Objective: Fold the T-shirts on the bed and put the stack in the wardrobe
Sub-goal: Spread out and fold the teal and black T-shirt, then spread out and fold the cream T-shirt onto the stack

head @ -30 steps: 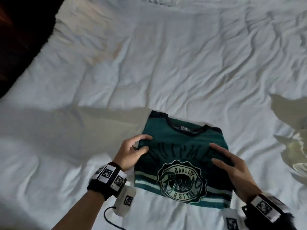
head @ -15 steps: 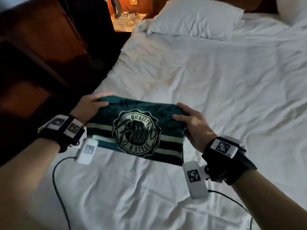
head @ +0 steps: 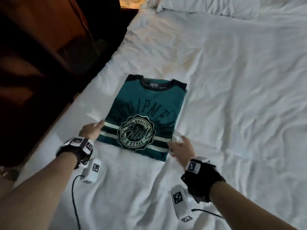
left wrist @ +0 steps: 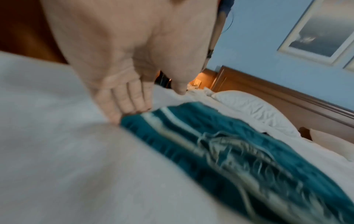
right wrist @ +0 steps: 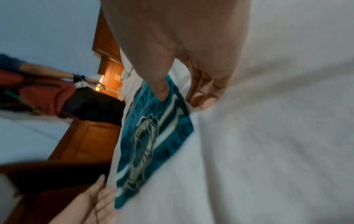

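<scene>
A folded teal T-shirt [head: 146, 103] with a round badge print and pale stripes lies flat on the white bed [head: 232, 97], close to its left edge, collar away from me. My left hand [head: 93, 130] lies at the shirt's near left edge. Its straight fingers [left wrist: 130, 103] touch the sheet right where the teal cloth [left wrist: 229, 144] begins. My right hand [head: 178, 145] is at the near right corner. There the thumb hovers over the shirt's [right wrist: 162, 136] edge, and the loosely curved fingers [right wrist: 203, 98] rest on the sheet beside it.
Dark wooden furniture [head: 33, 47] runs along the bed's left side. White pillows [head: 207, 5] lie at the head, against a wooden headboard [left wrist: 268, 98]. A lit bedside table [right wrist: 109, 81] stands in the far left corner. Rumpled bare sheet spreads to the right.
Half a second ago both hands held the folded shirt up above the bed. Now it lies flat near the left edge, and both hands have let go and rest at its sides.
</scene>
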Action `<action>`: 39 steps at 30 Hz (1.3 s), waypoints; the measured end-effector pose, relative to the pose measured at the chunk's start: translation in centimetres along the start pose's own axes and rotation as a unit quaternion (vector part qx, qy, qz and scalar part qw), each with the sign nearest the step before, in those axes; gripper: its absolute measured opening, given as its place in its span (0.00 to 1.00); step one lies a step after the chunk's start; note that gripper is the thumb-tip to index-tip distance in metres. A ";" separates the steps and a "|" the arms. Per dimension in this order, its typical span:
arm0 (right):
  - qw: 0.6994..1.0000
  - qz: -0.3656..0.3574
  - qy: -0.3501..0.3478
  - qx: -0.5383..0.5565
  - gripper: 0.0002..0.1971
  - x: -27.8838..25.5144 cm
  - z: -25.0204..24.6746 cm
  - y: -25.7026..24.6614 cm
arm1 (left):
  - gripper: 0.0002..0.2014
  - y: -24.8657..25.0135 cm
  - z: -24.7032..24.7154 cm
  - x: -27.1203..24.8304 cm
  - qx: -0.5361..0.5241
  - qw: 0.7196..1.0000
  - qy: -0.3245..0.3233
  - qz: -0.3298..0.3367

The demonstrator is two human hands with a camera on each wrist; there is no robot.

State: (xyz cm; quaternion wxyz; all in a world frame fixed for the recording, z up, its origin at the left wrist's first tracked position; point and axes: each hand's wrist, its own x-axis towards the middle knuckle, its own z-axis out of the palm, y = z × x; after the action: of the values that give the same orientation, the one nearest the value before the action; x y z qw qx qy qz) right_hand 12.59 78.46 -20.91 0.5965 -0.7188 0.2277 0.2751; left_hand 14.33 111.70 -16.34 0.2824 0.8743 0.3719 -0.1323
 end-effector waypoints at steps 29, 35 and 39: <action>0.996 0.034 -0.077 0.023 0.05 -5.8 4.4 3.2 | 0.11 -8.4 0.6 -0.7 -0.281 0.955 0.028 -0.086; 0.991 0.027 -0.125 0.035 0.08 -6.7 3.3 2.7 | 0.33 -6.2 0.8 -0.8 -0.108 0.987 0.026 -0.115; 0.991 -0.042 -0.126 0.000 0.06 -7.6 -3.6 0.7 | 0.25 4.9 1.5 -7.9 0.107 0.971 0.214 -0.009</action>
State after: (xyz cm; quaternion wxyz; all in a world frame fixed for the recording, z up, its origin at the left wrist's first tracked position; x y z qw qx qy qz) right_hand 6.92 74.82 -15.93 0.6315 -0.6875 0.1201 0.3378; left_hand 12.40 103.51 -12.14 0.1001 0.9038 0.4157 0.0163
